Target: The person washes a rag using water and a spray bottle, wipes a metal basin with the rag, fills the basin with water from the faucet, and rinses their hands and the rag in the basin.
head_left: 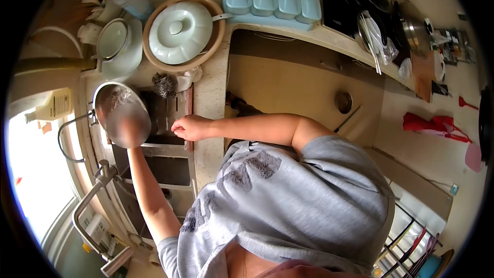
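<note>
My left hand [131, 127] is inside a round metal bowl [105, 98] over the sink; it is smeared by motion, so its fingers cannot be made out. The shiny bowl is tilted, with something wet or foamy on its inner wall. My right hand [193, 127] hovers by the sink's edge, fingers loosely curled, with nothing visible in them. Behind it, a narrow reddish-brown strip [189, 100] lies along the sink's side. A dark scouring ball [164, 85] and a crumpled whitish cloth or bag [189, 77] sit just beyond the sink [167, 167].
A lidded white pot [180, 33] rests in a tan basin [220, 36], near stacked bowls [113, 40]. Light-blue canisters [265, 0] line the counter. A tall faucet [85, 211] rises by the window. Pans [411, 25] stand by the dark cooktop [337, 0].
</note>
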`<action>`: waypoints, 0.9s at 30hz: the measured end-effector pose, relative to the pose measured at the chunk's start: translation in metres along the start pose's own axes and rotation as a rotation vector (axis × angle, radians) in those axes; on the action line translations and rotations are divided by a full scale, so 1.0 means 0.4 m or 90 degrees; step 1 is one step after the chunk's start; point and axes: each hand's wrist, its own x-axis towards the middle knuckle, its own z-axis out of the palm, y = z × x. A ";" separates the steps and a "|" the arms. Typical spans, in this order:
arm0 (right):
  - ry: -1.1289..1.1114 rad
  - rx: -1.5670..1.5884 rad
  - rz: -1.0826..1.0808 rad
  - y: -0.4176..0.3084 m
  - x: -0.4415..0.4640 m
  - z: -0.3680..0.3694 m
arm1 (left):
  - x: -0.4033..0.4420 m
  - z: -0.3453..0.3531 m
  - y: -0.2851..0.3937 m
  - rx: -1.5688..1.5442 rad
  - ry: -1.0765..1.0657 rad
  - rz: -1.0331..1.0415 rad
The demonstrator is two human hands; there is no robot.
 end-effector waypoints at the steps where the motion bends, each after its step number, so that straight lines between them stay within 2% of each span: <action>1: -0.004 -0.002 -0.013 0.000 0.006 0.005 | 0.040 -0.091 -0.012 -0.139 -0.087 -0.002; 2: -0.005 -0.013 -0.032 -0.004 0.009 0.005 | 0.081 -0.189 -0.032 -0.278 -0.205 -0.045; 4: -0.021 0.080 -0.020 -0.020 0.014 0.006 | 0.120 -0.332 -0.054 -0.547 -0.336 -0.251; 5: -0.023 0.126 -0.015 -0.025 0.025 0.010 | 0.126 -0.390 -0.054 -0.885 -0.240 -0.497; 6: -0.023 0.171 -0.008 -0.030 0.036 0.013 | 0.115 -0.403 -0.061 -1.066 -0.199 -0.576; 8: -0.039 0.166 -0.005 -0.038 0.062 0.012 | 0.147 -0.504 -0.079 -1.138 -0.209 -0.724; 10: -0.071 0.172 0.004 -0.058 0.077 0.006 | 0.130 -0.446 -0.079 -0.954 -0.210 -0.593; 12: -0.082 0.165 0.020 -0.067 0.090 0.008 | 0.159 -0.489 -0.075 -0.553 -0.352 -0.549; 14: -0.098 0.154 0.032 -0.079 0.096 0.008 | 0.170 -0.521 -0.036 -0.534 -0.264 -0.600; 16: -0.111 0.157 0.039 -0.080 0.096 0.015 | 0.176 -0.506 0.003 -0.560 -0.313 -0.527; 18: -0.127 0.148 0.053 -0.086 0.095 0.018 | 0.164 -0.447 0.032 -0.618 -0.250 -0.476; 21: -0.153 0.130 0.057 -0.101 0.110 0.018 | 0.138 -0.401 0.024 -0.753 -0.119 -0.574; 22: -0.140 0.143 0.063 -0.113 0.124 0.020 | 0.147 -0.444 0.003 -1.089 -0.165 -0.729; 25: -0.089 0.188 0.069 -0.123 0.216 0.069 | 0.131 -0.525 -0.048 -1.415 -0.033 -0.894; 26: 0.003 0.215 0.046 -0.114 0.260 0.107 | 0.142 -0.598 -0.064 -1.506 0.026 -0.946; 27: -0.034 0.357 0.120 -0.149 0.288 0.114 | 0.143 -0.603 -0.059 -1.573 0.027 -0.972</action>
